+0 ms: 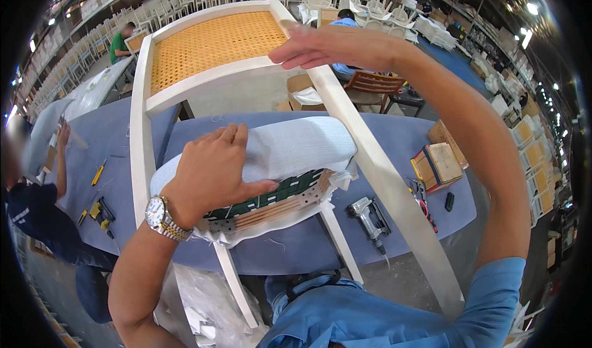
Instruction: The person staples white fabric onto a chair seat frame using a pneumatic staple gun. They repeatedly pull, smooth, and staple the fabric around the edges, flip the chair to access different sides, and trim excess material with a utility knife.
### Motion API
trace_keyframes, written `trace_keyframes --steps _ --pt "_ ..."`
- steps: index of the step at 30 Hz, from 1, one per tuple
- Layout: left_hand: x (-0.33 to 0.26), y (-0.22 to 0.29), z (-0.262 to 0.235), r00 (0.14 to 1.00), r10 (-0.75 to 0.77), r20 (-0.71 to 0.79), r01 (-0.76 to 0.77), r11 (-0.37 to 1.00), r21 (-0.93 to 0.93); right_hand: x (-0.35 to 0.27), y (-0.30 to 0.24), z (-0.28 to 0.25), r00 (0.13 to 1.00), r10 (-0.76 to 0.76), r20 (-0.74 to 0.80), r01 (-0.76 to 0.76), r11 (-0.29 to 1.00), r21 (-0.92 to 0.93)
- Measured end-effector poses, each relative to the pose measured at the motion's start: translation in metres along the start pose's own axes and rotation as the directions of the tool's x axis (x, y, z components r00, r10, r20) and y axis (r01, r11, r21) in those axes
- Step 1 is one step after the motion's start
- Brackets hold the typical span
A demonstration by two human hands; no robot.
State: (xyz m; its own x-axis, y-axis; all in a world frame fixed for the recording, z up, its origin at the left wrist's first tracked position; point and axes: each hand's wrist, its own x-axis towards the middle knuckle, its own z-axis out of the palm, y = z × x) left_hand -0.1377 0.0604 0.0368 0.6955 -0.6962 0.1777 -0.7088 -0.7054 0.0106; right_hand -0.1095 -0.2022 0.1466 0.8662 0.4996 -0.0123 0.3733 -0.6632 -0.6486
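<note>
A white wooden chair (pixel 140 150) with a woven cane back panel (pixel 216 42) rests on the blue-covered table. Its seat (pixel 296 143) is wrapped in pale blue fabric, and the exposed underside shows dark green webbing (pixel 277 194) and wooden strips. My left hand (pixel 213 172), with a watch at the wrist, lies flat across the seat fabric, its thumb stretched along the edge by the webbing. At the upper right of the chair back, my right hand (pixel 311 45) has its fingers extended over the frame, slightly blurred; whether it touches the wood I cannot tell.
A staple gun (pixel 370 221) lies right of the seat, near pliers and small boxes (pixel 439 166). Another staple gun (pixel 102 215) and a yellow cutter (pixel 97 175) lie left. A co-worker in dark clothes (pixel 46 218) stands at the left; stacked chairs fill the background.
</note>
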Motion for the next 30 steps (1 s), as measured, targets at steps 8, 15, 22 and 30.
trace_keyframes --steps 8,15,22,30 --pt "-0.011 -0.006 0.006 1.0 0.008 -0.003 -0.008 1.0 -0.006 -0.024 -0.019 -0.003 0.98 -0.059 0.192 0.099 0.974 -0.206" --pt "-0.012 -0.002 0.016 0.99 0.049 -0.13 -0.031 0.991 0.133 0.05 0.04 0.069 0.976 0.106 0.193 -0.066 0.977 -0.202" --pt "0.0 0.007 0.009 0.997 0.032 -0.066 -0.021 0.988 0.154 0.066 0.082 0.036 0.969 -0.03 0.243 -0.004 0.991 0.136" --pt "-0.011 -0.016 0.003 0.997 0.04 -0.07 -0.046 0.995 -0.084 0.045 0.091 0.089 0.959 -0.084 0.27 0.076 0.996 0.043"
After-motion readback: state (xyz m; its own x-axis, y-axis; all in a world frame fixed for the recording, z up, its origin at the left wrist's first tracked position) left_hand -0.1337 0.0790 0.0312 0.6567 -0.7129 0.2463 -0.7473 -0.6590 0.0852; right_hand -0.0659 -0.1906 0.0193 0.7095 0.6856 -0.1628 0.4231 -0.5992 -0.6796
